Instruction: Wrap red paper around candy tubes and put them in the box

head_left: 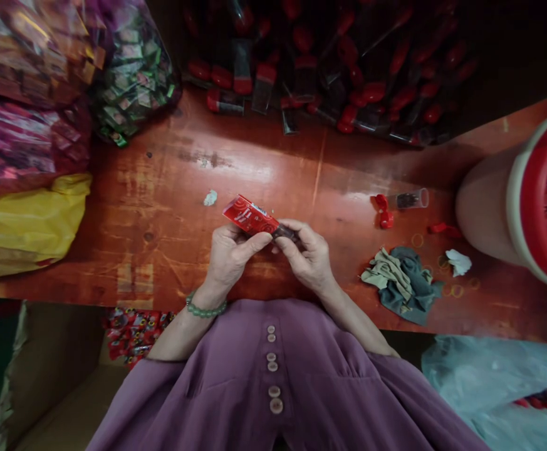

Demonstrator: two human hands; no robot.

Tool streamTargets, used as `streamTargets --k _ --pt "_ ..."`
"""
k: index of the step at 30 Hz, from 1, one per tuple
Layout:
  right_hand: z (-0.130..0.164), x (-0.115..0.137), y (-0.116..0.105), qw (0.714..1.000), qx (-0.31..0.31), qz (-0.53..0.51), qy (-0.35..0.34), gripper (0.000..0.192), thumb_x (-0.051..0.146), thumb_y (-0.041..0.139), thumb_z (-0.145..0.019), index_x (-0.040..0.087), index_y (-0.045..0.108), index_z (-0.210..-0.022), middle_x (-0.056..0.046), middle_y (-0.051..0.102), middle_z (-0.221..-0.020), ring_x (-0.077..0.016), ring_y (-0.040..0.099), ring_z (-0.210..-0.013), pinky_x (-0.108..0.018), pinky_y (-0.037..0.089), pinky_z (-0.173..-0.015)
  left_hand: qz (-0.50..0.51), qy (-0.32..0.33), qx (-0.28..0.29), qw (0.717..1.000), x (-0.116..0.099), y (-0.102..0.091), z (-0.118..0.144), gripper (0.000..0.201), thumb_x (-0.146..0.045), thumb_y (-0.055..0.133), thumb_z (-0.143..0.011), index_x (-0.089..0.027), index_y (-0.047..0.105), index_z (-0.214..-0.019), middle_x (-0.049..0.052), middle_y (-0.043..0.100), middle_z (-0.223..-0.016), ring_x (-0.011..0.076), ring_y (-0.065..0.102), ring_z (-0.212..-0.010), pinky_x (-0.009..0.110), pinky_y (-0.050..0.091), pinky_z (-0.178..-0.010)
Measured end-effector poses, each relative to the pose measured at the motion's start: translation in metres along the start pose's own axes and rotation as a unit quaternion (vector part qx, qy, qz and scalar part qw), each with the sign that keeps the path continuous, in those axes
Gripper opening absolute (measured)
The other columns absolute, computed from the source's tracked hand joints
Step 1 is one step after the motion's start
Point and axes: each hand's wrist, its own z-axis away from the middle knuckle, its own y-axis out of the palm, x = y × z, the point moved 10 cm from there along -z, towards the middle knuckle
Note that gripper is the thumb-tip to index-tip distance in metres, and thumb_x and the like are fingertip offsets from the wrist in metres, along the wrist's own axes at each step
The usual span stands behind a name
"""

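A red printed packet (250,214) is pinched between the thumb and fingers of my left hand (230,254), its flat end pointing up and left. My right hand (308,255) is closed around a small clear tube with dark contents (284,232). The tube's left end meets the packet's right end; whether it sits inside the packet, I cannot tell. Both hands are close together above the front part of the red wooden table (273,163). The fingers under the packet and tube are partly hidden.
Along the back lies a heap of red-capped tubes (264,88). Bags of small packets (135,69) and a yellow bag (29,225) stand left. To the right are a loose tube (411,198), crumpled cloths (409,285), rubber bands and a red-lidded bucket (489,200). An open carton (66,376) stands below.
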Motion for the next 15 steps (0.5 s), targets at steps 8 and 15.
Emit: streamTargets --k 8,15 --pt "-0.007 -0.017 0.013 0.975 0.024 -0.202 0.086 0.036 0.047 0.072 -0.084 0.024 0.057 -0.107 0.001 0.072 -0.089 -0.0084 0.067 -0.06 -0.023 0.059 -0.058 0.125 -0.018 -0.013 0.992 -0.002 0.008 0.001 0.03 -0.043 0.088 -0.064 -0.017 0.078 -0.077 0.003 0.076 -0.073 0.0138 0.067 -0.064 0.028 0.056 -0.074" --pt "-0.009 -0.023 0.028 0.951 0.054 -0.274 0.135 0.037 0.048 0.075 -0.082 0.024 0.051 -0.094 0.008 0.067 -0.071 -0.0052 0.062 -0.047 -0.017 0.051 -0.048 0.133 -0.038 0.03 0.99 0.0 0.017 0.011 0.039 -0.048 0.085 -0.067 -0.013 0.075 -0.08 0.008 0.076 -0.079 0.0161 0.067 -0.061 0.029 0.055 -0.06"
